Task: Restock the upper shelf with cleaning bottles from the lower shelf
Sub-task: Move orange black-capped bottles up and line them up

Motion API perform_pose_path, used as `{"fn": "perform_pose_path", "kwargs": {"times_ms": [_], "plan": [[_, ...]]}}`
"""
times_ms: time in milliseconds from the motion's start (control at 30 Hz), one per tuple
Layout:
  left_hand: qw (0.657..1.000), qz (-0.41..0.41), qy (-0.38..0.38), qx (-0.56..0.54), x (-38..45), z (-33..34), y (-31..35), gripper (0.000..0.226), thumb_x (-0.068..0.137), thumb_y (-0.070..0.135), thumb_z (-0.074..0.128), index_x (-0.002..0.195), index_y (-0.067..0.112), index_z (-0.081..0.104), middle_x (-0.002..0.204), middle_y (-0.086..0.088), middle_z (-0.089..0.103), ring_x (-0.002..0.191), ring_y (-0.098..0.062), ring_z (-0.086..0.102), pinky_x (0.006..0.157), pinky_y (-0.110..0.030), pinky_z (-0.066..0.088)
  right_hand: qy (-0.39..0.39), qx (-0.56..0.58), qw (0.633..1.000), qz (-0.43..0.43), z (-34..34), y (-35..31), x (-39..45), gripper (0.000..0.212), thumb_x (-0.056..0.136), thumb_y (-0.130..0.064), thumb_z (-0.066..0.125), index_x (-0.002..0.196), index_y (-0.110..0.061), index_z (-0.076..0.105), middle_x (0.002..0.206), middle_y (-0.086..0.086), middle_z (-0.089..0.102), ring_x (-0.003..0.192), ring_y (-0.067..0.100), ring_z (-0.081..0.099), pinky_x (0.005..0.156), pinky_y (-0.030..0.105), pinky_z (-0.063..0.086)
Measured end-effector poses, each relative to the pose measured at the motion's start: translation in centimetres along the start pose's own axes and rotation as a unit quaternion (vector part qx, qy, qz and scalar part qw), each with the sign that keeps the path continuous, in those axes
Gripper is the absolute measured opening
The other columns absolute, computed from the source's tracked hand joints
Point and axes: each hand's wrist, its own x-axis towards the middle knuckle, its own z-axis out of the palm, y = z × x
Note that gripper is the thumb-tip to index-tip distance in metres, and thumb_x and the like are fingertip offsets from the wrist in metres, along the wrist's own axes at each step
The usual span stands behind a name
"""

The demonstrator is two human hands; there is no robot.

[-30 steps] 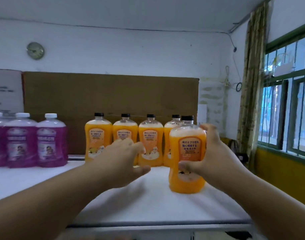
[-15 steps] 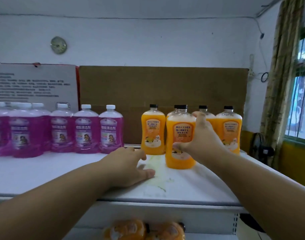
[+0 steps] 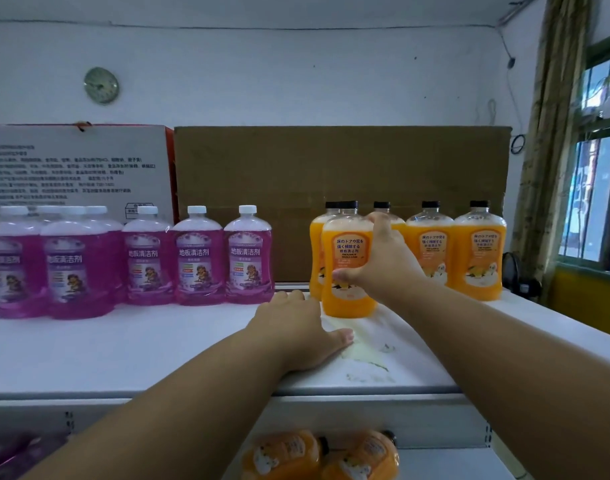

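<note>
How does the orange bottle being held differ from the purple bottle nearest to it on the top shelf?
The held orange bottle has a black cap; the nearest purple bottle has a white one. The orange bottle is gripped by the right hand and stands forward of its row; the purple bottle stands untouched in line. Their liquids are orange and purple. Both stand upright on the upper shelf, similar in shape, with front labels.

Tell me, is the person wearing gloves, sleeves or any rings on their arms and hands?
No. Both arms are bare as far as the picture shows, with no sleeves in view. The left hand and the right hand have no gloves. I can't see any rings, watch or bracelets on them.
</note>
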Motion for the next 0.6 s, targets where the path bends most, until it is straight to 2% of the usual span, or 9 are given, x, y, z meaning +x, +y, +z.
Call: {"fn": "perform_pose_path", "kwargs": {"times_ms": [233, 433, 600], "plan": [[1.000, 0.005, 0.000, 0.009, 0.1, 0.0, 0.0, 0.086, 0.080, 0.085, 0.035, 0.137, 0.023, 0.050, 0.140, -0.006, 0.052, 0.128, -0.029, 0.045, 0.101, -0.047, 0.042, 0.022, -0.018, 1.000, -0.007, 1.7, -0.5, 0.6, 0.111, 0.066, -0.053, 0.084, 0.149, -0.031, 0.014, 0.137, 0.011, 0.043, 0.113, 0.027, 0.055, 0.084, 0.036, 0.053], [1.000, 0.018, -0.002, 0.003, 0.3, 0.1, -0.1, 0.081, 0.081, 0.085, 0.034, 0.135, 0.027, 0.050, 0.138, -0.001, 0.054, 0.126, -0.028, 0.044, 0.097, -0.047, 0.041, 0.033, -0.044, 0.998, -0.025, 2.6, -0.3, 0.5, 0.110, 0.068, -0.060, 0.080, 0.149, -0.034, 0.009, 0.133, 0.010, 0.044, 0.115, 0.028, 0.053, 0.091, 0.043, 0.054], [1.000, 0.021, -0.004, 0.008, 0.3, 0.0, -0.1, 0.081, 0.081, 0.085, 0.033, 0.134, 0.028, 0.052, 0.140, 0.001, 0.053, 0.128, -0.027, 0.043, 0.096, -0.047, 0.039, 0.023, -0.013, 0.999, -0.032, 2.5, 0.0, 0.2, 0.112, 0.070, -0.057, 0.080, 0.149, -0.040, 0.003, 0.138, 0.008, 0.045, 0.116, 0.028, 0.055, 0.088, 0.043, 0.055]]}}
